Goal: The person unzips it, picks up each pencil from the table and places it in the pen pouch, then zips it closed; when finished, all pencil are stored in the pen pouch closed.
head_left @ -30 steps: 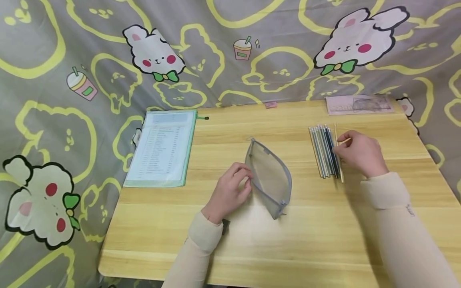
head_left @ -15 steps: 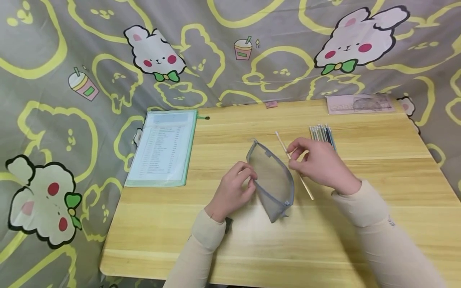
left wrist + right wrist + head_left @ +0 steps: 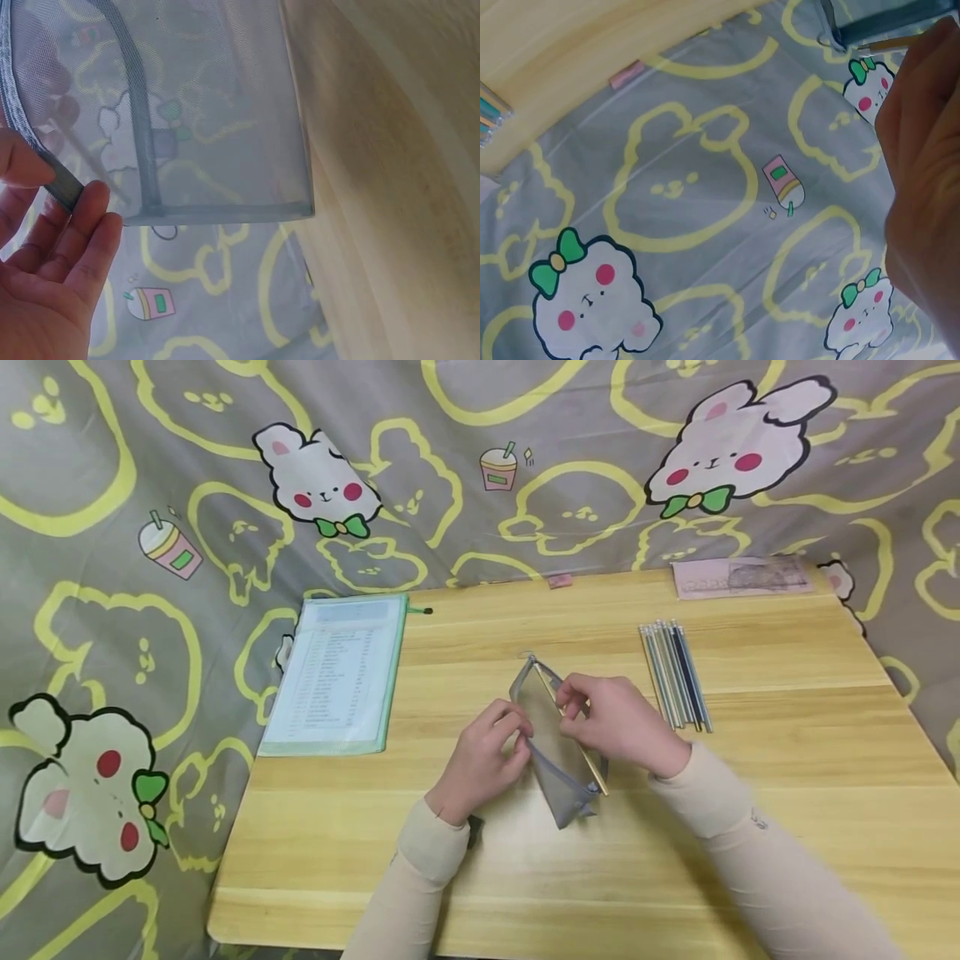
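A grey mesh zip pouch (image 3: 555, 793) stands with its mouth spread apart in mid-table. My left hand (image 3: 483, 760) pinches the near-left edge of that mouth; the left wrist view shows thumb and fingers (image 3: 91, 206) on the grey zip band. My right hand (image 3: 622, 722) pinches a thin gold pencil (image 3: 596, 770) between thumb and fingertips, holding it slantwise over the pouch's opening. Through the mesh in the left wrist view, the pencil (image 3: 90, 161) appears as a pale stick. Its end shows beside the right hand (image 3: 926, 127) in the right wrist view.
Several pencils (image 3: 673, 677) lie side by side to the right of the pouch. A green-edged document folder (image 3: 333, 677) rests at the left. Along the back are a small pink eraser-like block (image 3: 559, 581) and a flat pink case (image 3: 738, 578), against a patterned curtain (image 3: 450, 468).
The right hand has picked a gold pencil from the right side of the row and carried it left to the pouch's mouth. The left hand has stayed on the pouch's edge.
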A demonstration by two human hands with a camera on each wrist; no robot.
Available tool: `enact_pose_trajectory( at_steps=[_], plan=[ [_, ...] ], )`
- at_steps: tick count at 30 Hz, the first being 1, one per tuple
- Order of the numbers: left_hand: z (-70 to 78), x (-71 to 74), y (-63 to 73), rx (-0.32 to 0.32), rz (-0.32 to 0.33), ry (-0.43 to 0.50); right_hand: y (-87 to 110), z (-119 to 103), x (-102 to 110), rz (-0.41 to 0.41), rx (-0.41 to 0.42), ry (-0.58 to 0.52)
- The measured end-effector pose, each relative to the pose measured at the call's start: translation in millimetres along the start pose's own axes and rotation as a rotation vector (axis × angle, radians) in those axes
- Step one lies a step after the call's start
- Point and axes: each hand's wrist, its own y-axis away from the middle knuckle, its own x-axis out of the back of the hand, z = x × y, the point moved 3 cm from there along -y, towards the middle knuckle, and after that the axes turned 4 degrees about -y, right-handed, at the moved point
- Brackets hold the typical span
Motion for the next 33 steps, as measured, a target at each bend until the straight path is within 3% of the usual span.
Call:
enact_pose_trajectory(
  at_steps=[11,33],
  plan=[
    [-5.2,5.6,8.7,0.027,0.027,0.024,-12.9,-5,-18,-0.040,-0.010,0.022],
    [-11.8,11.9,19.9,0.067,0.015,0.024,-26.8,-12,-50,-0.102,0.006,0.109]
  ],
)
